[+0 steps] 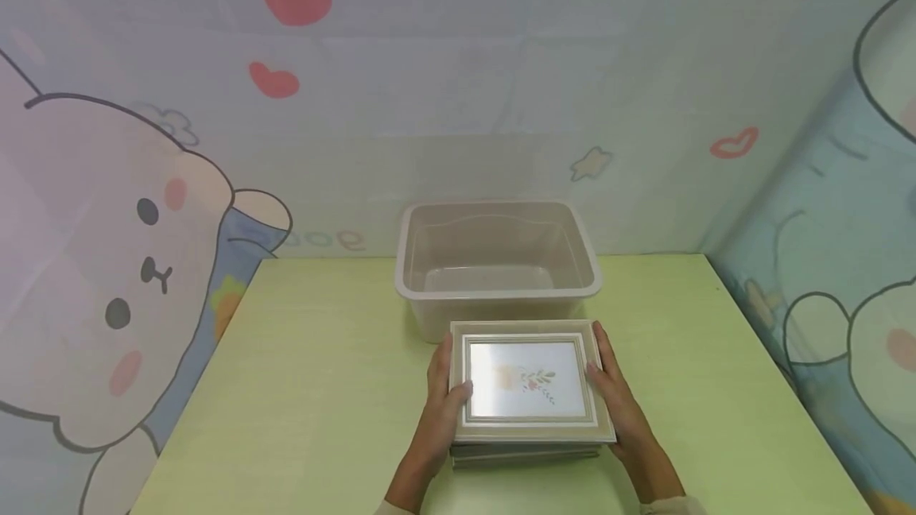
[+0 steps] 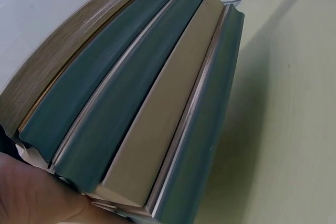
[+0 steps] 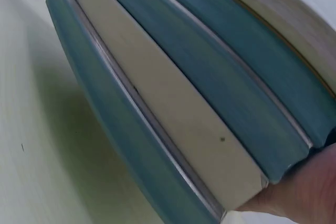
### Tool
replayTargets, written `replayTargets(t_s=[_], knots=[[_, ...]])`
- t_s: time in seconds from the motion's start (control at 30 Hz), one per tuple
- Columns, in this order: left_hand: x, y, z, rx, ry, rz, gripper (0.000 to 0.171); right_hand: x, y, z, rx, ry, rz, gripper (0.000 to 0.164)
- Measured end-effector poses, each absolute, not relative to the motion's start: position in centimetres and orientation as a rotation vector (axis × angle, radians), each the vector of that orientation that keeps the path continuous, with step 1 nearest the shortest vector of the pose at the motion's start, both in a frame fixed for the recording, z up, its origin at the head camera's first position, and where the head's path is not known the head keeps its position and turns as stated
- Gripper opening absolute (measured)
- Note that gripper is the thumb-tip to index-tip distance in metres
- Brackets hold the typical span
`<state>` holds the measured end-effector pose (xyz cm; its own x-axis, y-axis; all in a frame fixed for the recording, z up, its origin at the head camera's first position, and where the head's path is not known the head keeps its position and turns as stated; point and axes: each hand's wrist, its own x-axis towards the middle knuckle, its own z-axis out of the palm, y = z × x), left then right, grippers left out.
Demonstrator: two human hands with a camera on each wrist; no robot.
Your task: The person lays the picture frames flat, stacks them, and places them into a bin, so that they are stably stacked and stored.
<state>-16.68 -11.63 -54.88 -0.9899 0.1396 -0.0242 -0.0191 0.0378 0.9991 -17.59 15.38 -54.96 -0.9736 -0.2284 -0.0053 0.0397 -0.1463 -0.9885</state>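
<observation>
Both hands hold a stack of several picture frames between them, close in front of the plastic tub. On top lies a cream frame (image 1: 529, 429) around a white print with a small plant design. My left hand (image 1: 438, 412) grips the stack's left side, its thumb over the top frame's edge. On the opposite side my right hand (image 1: 621, 404) grips it the same way. Below the top frame, the left wrist view shows teal frames (image 2: 142, 72) and a beige one (image 2: 163, 114). The lowest teal frame (image 3: 110, 114) in the right wrist view has a shadow beside it on the table.
A beige plastic tub (image 1: 494, 304) with a wide rim stands at the table's back, against a printed cloth backdrop (image 1: 458, 86). The pale green table (image 1: 308, 388) extends to either side of the stack. More patterned cloth (image 1: 801, 221) hangs along the right edge.
</observation>
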Motion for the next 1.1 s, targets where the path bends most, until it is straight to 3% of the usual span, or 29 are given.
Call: replayTargets(t_s=[0.4,1.1], knots=[[-16.6,-12.0,-54.4,0.124,2.132,2.128,0.075,-17.8,14.9,-54.2,-0.173,1.927,-2.212,0.077],[-15.9,-12.8,-52.4,0.198,2.054,2.148,0.074,-17.3,14.0,-53.3,-0.178,2.008,-2.14,0.061]])
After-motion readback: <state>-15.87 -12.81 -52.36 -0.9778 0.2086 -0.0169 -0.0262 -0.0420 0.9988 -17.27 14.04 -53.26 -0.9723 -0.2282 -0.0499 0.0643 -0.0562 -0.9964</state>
